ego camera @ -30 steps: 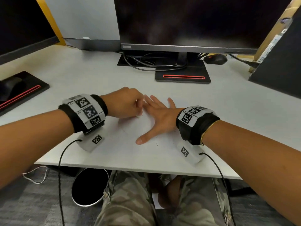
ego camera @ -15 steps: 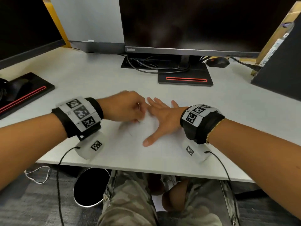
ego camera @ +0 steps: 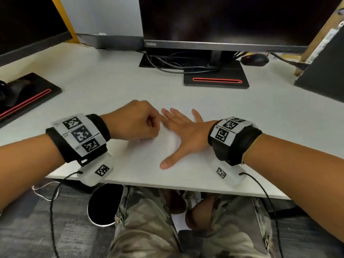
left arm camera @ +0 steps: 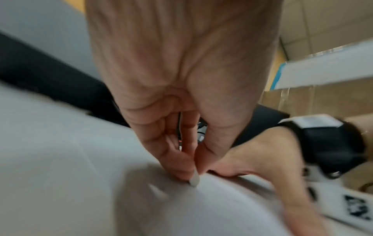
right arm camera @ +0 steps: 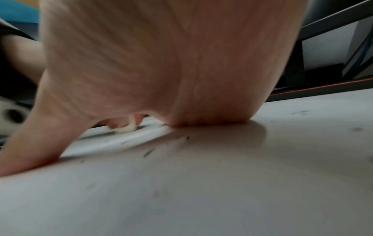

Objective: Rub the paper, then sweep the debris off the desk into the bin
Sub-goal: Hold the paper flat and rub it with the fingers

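Note:
A white sheet of paper (ego camera: 149,155) lies flat near the desk's front edge. My left hand (ego camera: 137,121) is curled and pinches a small white eraser (left arm camera: 194,179), whose tip presses on the paper (left arm camera: 101,191). My right hand (ego camera: 183,135) lies flat with fingers spread, holding the paper down beside the left hand. Under the right palm the eraser (right arm camera: 127,128) shows on the sheet. Dark eraser crumbs (right arm camera: 149,152) are scattered on the paper near the right palm (right arm camera: 161,63). A round black bin (ego camera: 104,205) stands on the floor under the desk's front edge, left of my knees.
A monitor (ego camera: 223,21) on a black stand (ego camera: 216,79) with cables (ego camera: 176,66) occupies the back of the desk. A second monitor base (ego camera: 28,94) sits at the left, a black mouse (ego camera: 256,59) at the back right, and a dark box (ego camera: 323,71) at the right.
My left hand has shifted slightly back and forth over the paper with the eraser. The right hand has stayed flat on the sheet.

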`<state>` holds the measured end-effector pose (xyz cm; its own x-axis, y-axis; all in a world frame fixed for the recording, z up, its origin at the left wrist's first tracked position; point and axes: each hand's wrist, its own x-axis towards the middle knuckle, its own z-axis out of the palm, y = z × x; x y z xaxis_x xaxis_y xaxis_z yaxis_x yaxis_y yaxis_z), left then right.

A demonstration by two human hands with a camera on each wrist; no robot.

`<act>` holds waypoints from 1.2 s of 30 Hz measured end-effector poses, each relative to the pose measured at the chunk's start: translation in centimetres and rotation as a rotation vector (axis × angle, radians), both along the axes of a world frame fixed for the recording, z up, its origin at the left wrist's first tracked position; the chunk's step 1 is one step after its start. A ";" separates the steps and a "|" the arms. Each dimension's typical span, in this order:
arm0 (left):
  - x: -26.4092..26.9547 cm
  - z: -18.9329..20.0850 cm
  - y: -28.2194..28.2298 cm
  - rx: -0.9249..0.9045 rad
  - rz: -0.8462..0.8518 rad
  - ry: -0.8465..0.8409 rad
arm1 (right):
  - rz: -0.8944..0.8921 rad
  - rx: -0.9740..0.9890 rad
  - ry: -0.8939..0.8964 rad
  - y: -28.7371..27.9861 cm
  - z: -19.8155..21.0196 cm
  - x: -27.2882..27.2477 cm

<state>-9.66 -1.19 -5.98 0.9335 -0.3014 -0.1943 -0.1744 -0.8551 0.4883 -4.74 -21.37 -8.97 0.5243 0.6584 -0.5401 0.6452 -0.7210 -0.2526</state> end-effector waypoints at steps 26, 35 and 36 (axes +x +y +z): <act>-0.7 -0.1 -1.0 0.225 -0.111 -0.037 | -0.015 -0.016 -0.018 0.5 -0.3 -0.4; -1.1 -0.2 -1.3 0.203 -0.181 -0.017 | -0.028 -0.026 -0.018 0.7 -0.4 -0.4; -1.8 -0.5 -1.7 0.177 -0.242 0.000 | -0.029 -0.019 -0.015 0.7 -0.5 -0.5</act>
